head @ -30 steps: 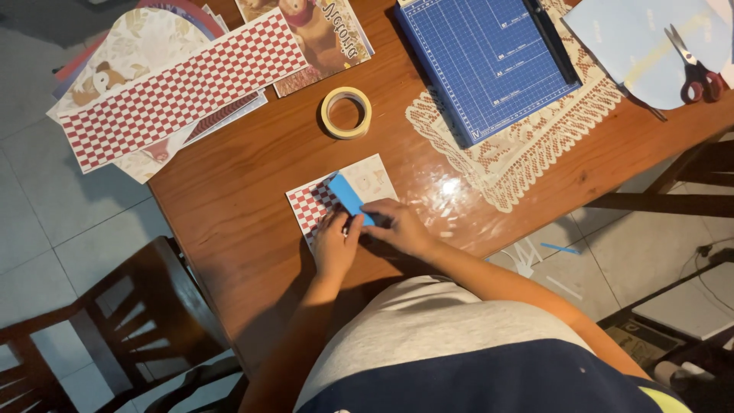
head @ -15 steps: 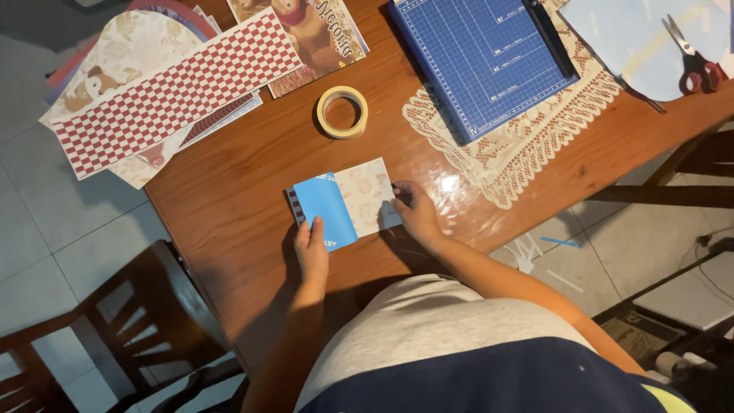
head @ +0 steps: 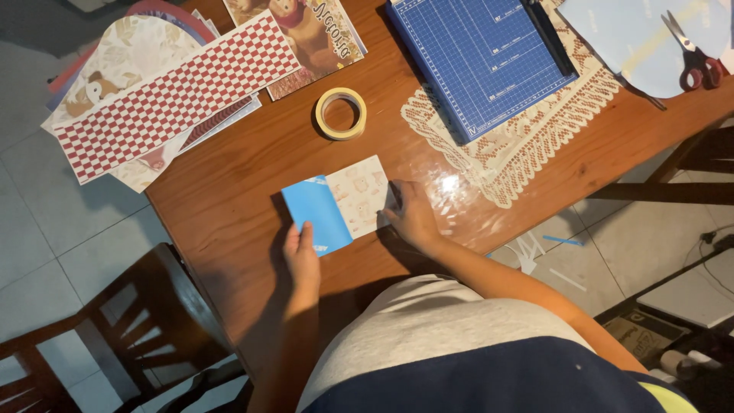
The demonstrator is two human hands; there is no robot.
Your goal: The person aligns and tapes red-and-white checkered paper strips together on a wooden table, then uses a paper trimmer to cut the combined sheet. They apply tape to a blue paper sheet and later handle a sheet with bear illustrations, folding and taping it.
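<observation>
Near the table's [head: 229,206] front edge lies a small card [head: 340,203], blue beside a pale print. The left hand [head: 300,256] rests flat-fingered on its blue corner, pinning it; the right hand [head: 413,218], fingers together, presses the opposite edge, keeping it flat.

Person, seen from above: wore a top of light grey cloth over the upper body, with a dark navy panel below it and a narrow yellow-green edge at the lower right. Both forearms and hands were bare, without sleeves.
</observation>
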